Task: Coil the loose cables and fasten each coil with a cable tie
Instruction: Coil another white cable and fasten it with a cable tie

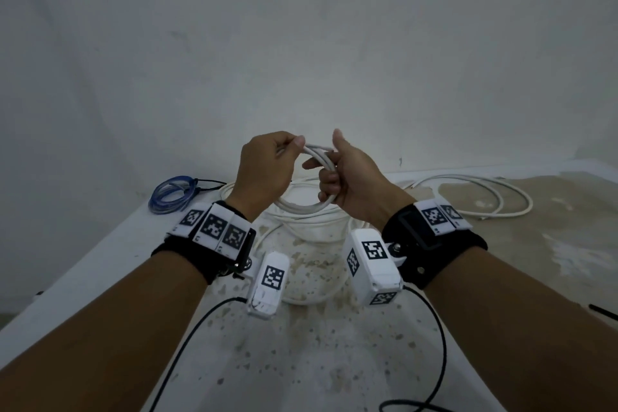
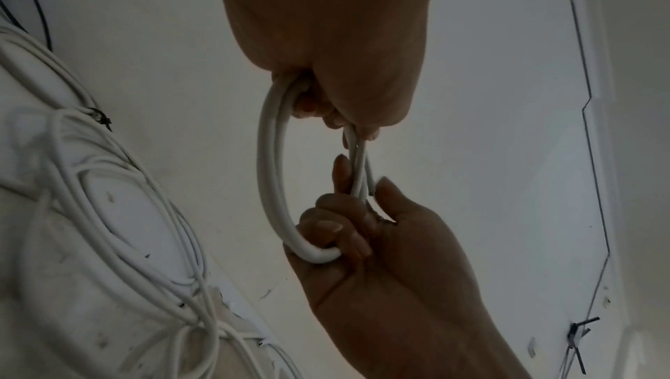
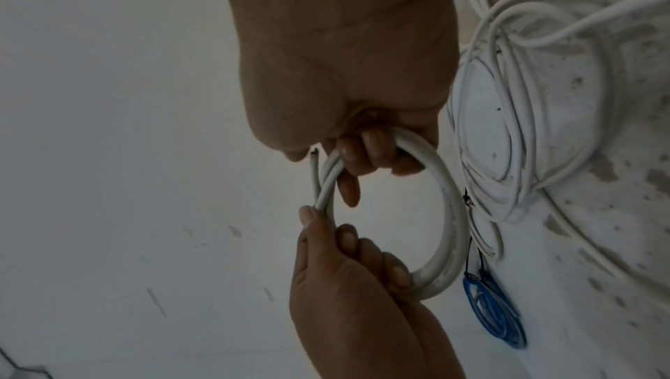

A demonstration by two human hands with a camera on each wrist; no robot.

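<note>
I hold a small coil of thick white cable (image 1: 312,206) up above the table, both hands on it. My left hand (image 1: 287,152) pinches the coil's top between thumb and fingers. My right hand (image 1: 329,179) curls its fingers through the loop and grips the right side, thumb up. In the left wrist view the coil (image 2: 268,173) hangs between the left hand (image 2: 326,104) and the right hand (image 2: 344,230), and the cut cable end (image 2: 370,184) sticks out beside the right thumb. The right wrist view shows the same coil (image 3: 453,213) and cable end (image 3: 314,167).
A blue coil (image 1: 174,194) fastened with a black tie lies at the table's back left. More white cable (image 1: 301,227) lies in loops under my hands, another loose white cable (image 1: 485,197) at the right. Black cable ties (image 2: 576,336) lie on the stained tabletop (image 1: 334,361).
</note>
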